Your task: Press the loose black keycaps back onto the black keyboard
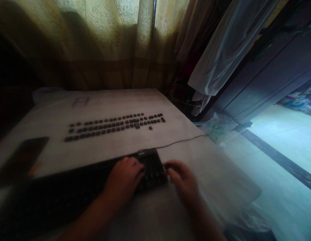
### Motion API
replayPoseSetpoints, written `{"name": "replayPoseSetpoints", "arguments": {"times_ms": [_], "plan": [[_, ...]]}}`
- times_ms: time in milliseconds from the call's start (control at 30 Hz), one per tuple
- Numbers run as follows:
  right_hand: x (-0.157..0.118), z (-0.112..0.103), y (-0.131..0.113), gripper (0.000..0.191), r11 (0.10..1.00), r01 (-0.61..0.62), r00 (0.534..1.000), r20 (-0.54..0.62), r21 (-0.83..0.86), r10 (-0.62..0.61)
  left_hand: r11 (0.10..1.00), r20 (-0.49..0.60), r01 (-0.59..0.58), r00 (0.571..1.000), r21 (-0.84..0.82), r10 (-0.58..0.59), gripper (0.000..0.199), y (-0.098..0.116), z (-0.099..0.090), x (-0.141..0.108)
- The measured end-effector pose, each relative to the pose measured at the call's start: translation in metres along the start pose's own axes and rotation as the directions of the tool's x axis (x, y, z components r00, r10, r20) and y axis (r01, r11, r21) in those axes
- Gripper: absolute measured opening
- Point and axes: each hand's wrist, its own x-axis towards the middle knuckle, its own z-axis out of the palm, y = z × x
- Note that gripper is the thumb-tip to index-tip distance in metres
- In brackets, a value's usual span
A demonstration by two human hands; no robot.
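Observation:
A black keyboard [77, 180] lies slantwise across the near part of the table, its right end showing the number pad area. My left hand [126, 174] rests on it just left of that end, fingers bent down against the keys and pressed together. Beside the keyboard's right edge, my right hand [182, 177] is closed in a pinch; a small dark thing seems to sit at its fingertips, too blurred to name. Beyond the keyboard, loose black keycaps [102, 127] are laid out in rows on the white table cover [115, 101].
A dark flat phone-like object [25, 155] lies at the left. The keyboard's cable [180, 142] runs off the table's right edge. Past that edge are a clear plastic bag [218, 127] and tiled floor [268, 160]. A patterned curtain [107, 43] hangs behind; white cloth [218, 57] hangs at right.

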Motion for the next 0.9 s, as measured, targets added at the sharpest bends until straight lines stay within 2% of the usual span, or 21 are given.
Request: {"name": "replayPoseSetpoints", "arguments": {"times_ms": [133, 267, 367, 500, 533, 667, 900], "plan": [[0.012, -0.013, -0.006, 0.019, 0.991, 0.045, 0.992, 0.124, -0.129, -0.029, 1.0, 0.069, 0.014, 0.998, -0.023, -0.012, 0.019, 0.001, -0.007, 0.002], [0.038, -0.021, -0.017, 0.017, 0.965, 0.159, 0.981, 0.141, -0.208, -0.131, 1.0, 0.072, 0.0, 0.997, -0.029, 0.002, 0.019, -0.004, -0.018, 0.014], [0.062, -0.021, -0.015, 0.017, 0.96, 0.195, 0.979, 0.092, -0.203, -0.18, 1.0, 0.044, -0.002, 0.999, 0.028, 0.001, 0.017, -0.015, -0.028, 0.041], [0.081, -0.016, 0.004, 0.019, 0.977, 0.168, 0.986, 0.014, -0.131, -0.168, 0.996, -0.005, 0.045, 0.999, 0.083, -0.045, 0.021, -0.027, -0.034, 0.088], [0.081, -0.015, 0.01, 0.02, 0.98, 0.159, 0.987, -0.001, -0.12, -0.161, 0.994, -0.01, 0.054, 0.999, 0.094, -0.053, 0.021, -0.028, -0.033, 0.1], [0.075, -0.014, 0.027, 0.018, 0.972, 0.157, 0.987, 0.057, -0.177, -0.149, 0.987, -0.003, 0.092, 0.996, 0.134, -0.092, 0.031, -0.024, -0.023, 0.136], [0.073, -0.017, 0.024, 0.018, 0.95, 0.226, 0.974, 0.071, -0.217, -0.215, 0.976, 0.024, 0.192, 0.98, 0.106, -0.195, 0.033, -0.014, -0.006, 0.174]]}}
